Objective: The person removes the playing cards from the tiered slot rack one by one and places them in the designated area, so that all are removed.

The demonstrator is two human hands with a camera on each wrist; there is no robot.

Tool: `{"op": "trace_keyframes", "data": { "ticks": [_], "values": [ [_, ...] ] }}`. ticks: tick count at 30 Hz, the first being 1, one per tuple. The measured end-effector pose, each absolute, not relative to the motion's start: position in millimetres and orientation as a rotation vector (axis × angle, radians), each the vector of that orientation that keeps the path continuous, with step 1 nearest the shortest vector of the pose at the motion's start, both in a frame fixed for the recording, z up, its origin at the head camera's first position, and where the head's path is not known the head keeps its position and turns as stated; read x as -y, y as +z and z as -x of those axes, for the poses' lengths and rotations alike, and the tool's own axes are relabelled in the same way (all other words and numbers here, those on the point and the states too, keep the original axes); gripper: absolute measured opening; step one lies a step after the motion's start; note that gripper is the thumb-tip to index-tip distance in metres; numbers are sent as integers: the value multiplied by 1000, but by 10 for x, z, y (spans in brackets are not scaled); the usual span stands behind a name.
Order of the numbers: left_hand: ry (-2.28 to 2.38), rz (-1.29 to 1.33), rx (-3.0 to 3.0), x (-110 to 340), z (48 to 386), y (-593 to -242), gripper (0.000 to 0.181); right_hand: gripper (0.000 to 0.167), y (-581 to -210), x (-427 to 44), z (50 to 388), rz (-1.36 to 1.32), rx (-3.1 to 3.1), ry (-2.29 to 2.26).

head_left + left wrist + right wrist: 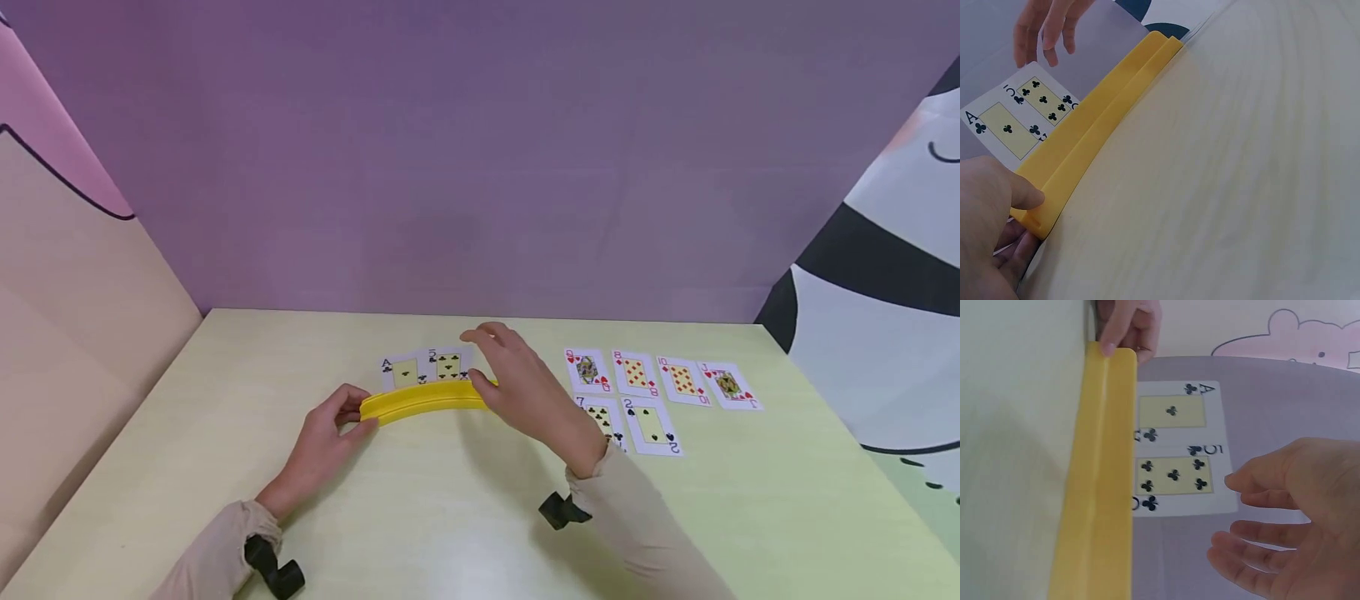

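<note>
A curved yellow card holder (423,400) stands on the table. My left hand (330,433) grips its left end, the thumb on the front face in the left wrist view. Two cards stand upright in the holder side by side: the ace of clubs (1172,411) on the left and the five of clubs (1174,475) to its right, their lower edges hidden by the holder. My right hand (528,396) hovers by the holder's right part. In the right wrist view its fingers (1254,556) are loosely bent, just apart from the five's top edge, and hold nothing.
To the right lie face-up cards in two rows: a queen (588,370), an eight (635,373), a ten (683,381) and a jack (729,385) behind, a seven (597,417) and a two (652,426) in front. My right forearm partly covers the seven. A purple panel (480,167) stands behind the table.
</note>
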State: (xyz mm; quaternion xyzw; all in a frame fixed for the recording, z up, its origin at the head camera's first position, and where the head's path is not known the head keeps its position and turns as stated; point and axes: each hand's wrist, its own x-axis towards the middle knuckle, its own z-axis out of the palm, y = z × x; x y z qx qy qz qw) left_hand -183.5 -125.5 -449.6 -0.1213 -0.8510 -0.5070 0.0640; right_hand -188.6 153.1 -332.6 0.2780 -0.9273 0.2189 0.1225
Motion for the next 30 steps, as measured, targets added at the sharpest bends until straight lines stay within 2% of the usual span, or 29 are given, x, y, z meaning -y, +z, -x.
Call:
{"op": "trace_keyframes", "data": {
  "ticks": [5, 10, 15, 30],
  "values": [
    [-1534, 355, 2581, 1271, 1836, -4487, 28, 36, -3374, -1490, 1878, -863, 2688, 662],
    [-1544, 340, 2594, 1276, 1837, -4484, 28, 18, -3394, -1477, 1878, -863, 2703, 729],
    [-1543, 347, 2595, 1262, 1843, -4479, 28, 8, -3425, -1468, 1899, -885, 2731, 697],
    [-1530, 369, 2570, 1259, 1843, -4503, 28, 6, -3350, -1577, 1924, -857, 2704, 739]
  ]
}}
